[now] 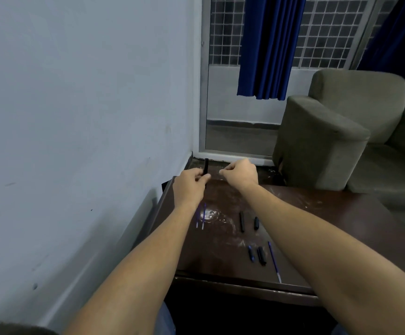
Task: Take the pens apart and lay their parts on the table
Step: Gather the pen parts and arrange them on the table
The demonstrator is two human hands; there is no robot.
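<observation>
My left hand [190,187] grips a black pen barrel [206,166] that stands upright above the far end of the dark wooden table [329,218]. A short way to its right, my right hand [241,174] has its fingers curled together; whether they pinch a small part I cannot tell. Pen parts lie on the table: two blue refills [202,217] under my left wrist, a black barrel [242,221], a short black cap [256,223], and nearer me a blue piece [251,253], a black piece [261,255] and a long blue refill [274,261].
A pale wall [75,117] runs along the table's left side. A grey-green armchair [341,131] stands beyond the table's far right corner. Blue curtains [266,47] hang over a barred window behind. The table's front edge [245,285] is close to my body.
</observation>
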